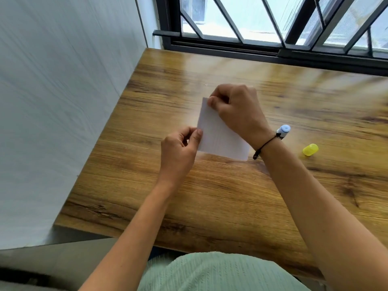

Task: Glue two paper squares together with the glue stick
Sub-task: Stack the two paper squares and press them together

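The paper (220,139) is held over the middle of the table (210,196), w/ a shadow seen under its near edge, so that edge appears to be lifted a little. Only one white sheet can be made out; whether a 2nd square lies flush beneath cannot be told.

The near-left corner is pinched by the left hand (180,148), thumb against curled fingers. The far corner is pinched by the right hand (237,110), fingers curled round the edge.

The glue stick (283,131) is left uncapped on the table just right of the right wrist, pale tip exposed. Its yellow cap (310,149) is lying apart, further right.

Step judged: glue prob. already applied, squares being aligned corner to corner. Approx. two-thirds done, by estimate.

Next move calls for: edges to be matched at both pinched corners, sheet to be lowered flat, then pressed and smoothed w/ flat fingers from centre outward. Stick should be recapped after.
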